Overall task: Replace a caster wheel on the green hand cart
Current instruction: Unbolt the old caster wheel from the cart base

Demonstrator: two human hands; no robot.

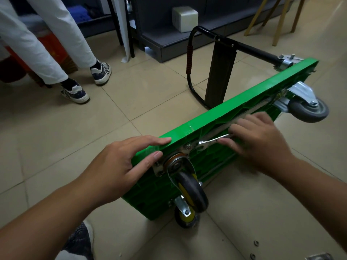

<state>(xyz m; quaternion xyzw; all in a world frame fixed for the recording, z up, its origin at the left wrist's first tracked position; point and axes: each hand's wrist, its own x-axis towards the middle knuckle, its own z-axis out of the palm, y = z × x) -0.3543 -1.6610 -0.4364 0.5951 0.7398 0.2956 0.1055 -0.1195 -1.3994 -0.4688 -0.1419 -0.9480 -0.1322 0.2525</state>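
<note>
The green hand cart (244, 102) stands on its long edge on the tiled floor, underside facing me, black handle (189, 53) folded out behind. My left hand (120, 164) rests flat on the near corner of the deck, fingers straight on its top edge. My right hand (261, 139) holds a silver wrench (212, 140) whose head sits by a bolt (188, 146) on the mounting plate of the near caster (191, 192), a black wheel with a yellow hub. A second yellow-hubbed caster (185, 216) shows below it, and a grey caster (308, 107) at the far end.
A person in white trousers and sneakers (75, 91) stands at the left. A dark shelf base (187, 40) with a white box runs along the back, wooden legs (277, 19) at right. Cardboard (244, 212) lies under the cart with small nuts (255, 243) on it.
</note>
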